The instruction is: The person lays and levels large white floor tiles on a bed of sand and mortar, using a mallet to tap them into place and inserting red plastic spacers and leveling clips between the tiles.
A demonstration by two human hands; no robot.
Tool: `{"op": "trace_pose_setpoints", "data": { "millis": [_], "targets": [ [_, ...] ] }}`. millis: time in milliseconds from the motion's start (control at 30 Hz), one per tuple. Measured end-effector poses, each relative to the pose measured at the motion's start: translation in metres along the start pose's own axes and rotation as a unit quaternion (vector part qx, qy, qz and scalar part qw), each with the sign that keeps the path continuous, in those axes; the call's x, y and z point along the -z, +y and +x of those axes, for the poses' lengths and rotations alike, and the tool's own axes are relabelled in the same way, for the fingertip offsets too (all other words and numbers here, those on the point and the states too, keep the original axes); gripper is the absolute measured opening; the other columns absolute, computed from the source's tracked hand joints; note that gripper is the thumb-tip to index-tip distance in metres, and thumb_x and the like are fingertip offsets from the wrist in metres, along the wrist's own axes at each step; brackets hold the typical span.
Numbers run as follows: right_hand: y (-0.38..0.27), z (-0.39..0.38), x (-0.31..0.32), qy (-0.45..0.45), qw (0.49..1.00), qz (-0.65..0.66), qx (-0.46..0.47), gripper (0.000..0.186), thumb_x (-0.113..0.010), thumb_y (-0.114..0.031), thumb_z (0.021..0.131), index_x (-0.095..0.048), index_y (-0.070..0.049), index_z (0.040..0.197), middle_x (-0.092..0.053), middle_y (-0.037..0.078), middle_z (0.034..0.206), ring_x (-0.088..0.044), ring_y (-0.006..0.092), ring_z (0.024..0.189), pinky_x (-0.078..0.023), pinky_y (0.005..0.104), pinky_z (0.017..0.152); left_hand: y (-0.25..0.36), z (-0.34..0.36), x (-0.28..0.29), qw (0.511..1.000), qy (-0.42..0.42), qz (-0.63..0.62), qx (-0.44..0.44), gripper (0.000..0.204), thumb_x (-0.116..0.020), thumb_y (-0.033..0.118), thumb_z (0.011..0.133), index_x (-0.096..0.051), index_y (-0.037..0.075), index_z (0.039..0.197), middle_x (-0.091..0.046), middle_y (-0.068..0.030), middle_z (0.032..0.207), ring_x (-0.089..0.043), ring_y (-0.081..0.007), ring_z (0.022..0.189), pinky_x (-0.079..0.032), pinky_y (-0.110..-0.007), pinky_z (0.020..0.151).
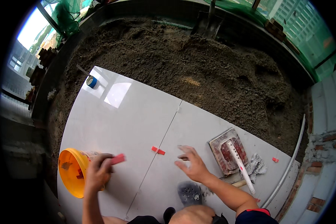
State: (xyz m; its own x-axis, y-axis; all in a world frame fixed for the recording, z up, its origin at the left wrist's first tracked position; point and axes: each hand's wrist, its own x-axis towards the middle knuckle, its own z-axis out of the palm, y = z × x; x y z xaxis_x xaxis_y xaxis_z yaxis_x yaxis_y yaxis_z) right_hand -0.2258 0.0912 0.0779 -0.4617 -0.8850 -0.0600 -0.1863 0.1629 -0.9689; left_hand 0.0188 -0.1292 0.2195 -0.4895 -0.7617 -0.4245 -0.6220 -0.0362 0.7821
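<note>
My left hand [98,172] is closed on a red plastic wedge [118,159], just right of a yellow bucket [74,175]. The bucket lies tipped on its side, and more red shows inside it. My right hand [193,165] hovers over the pale glossy tiles [112,127], its fingers apart and nothing in them. Between my hands, another red wedge [158,150] sits across the seam of two tiles. A small whitish clip [179,109] stands farther up that seam.
A tiling float [227,149] with a white bar rests at right beside a crumpled grey rag [257,164]. A blue tape roll [91,81] sits at the far left corner. Loose dark sand [168,56] borders the tiles, with a shovel [207,26] behind. My shoe [189,192] is on the tiles.
</note>
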Motion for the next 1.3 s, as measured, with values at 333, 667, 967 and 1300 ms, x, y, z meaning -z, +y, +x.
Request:
{"op": "trace_pose_setpoints", "data": {
  "millis": [333,667,967,1300],
  "targets": [
    [0.041,0.021,0.016,-0.063,0.993,-0.097,-0.018,0.027,-0.065,-0.014,0.09,-0.064,-0.005,0.115,-0.064,0.017,0.101,-0.063,0.0381,0.091,-0.052,0.0441,0.078,-0.013,0.073,-0.197,0.971,-0.169,0.079,-0.152,0.027,-0.075,0.019,0.087,-0.068,0.003,0.108,-0.067,-0.0093,0.099,-0.065,-0.0183,0.081,-0.053,-0.031,0.07],
    [0.092,0.062,0.01,-0.019,0.978,-0.196,-0.074,0.026,-0.066,-0.022,0.091,-0.063,-0.003,0.109,-0.062,0.018,0.097,-0.062,0.0393,0.085,-0.051,0.0468,0.075,-0.006,0.158,-0.183,0.969,-0.067,0.168,-0.169,0.022,-0.078,0.005,0.075,-0.073,0.006,0.096,-0.061,-0.0071,0.092,-0.057,-0.0213,0.08,-0.047,-0.034,0.072],
    [0.092,0.119,0.028,0.114,0.969,-0.189,-0.109,0.027,-0.065,-0.029,0.091,-0.064,-0.006,0.106,-0.061,0.013,0.1,-0.065,0.0358,0.087,-0.053,0.045,0.072,-0.025,0.263,-0.194,0.888,0.024,0.376,-0.265,0.026,-0.064,0.002,0.084,-0.067,0.005,0.11,-0.062,-0.0101,0.095,-0.062,-0.0307,0.09,-0.051,-0.038,0.076],
    [0.148,0.169,0.039,0.284,0.92,-0.27,0.014,0.01,-0.065,-0.021,0.089,-0.061,-0.012,0.087,-0.059,0.005,0.081,-0.062,0.027,0.063,-0.049,0.0378,0.051,-0.003,0.312,-0.215,0.804,-0.095,0.443,-0.385,0.036,-0.056,-0.007,0.073,-0.062,0.004,0.107,-0.053,-0.0095,0.096,-0.06,-0.027,0.089,-0.053,-0.038,0.072]
  ]
}}
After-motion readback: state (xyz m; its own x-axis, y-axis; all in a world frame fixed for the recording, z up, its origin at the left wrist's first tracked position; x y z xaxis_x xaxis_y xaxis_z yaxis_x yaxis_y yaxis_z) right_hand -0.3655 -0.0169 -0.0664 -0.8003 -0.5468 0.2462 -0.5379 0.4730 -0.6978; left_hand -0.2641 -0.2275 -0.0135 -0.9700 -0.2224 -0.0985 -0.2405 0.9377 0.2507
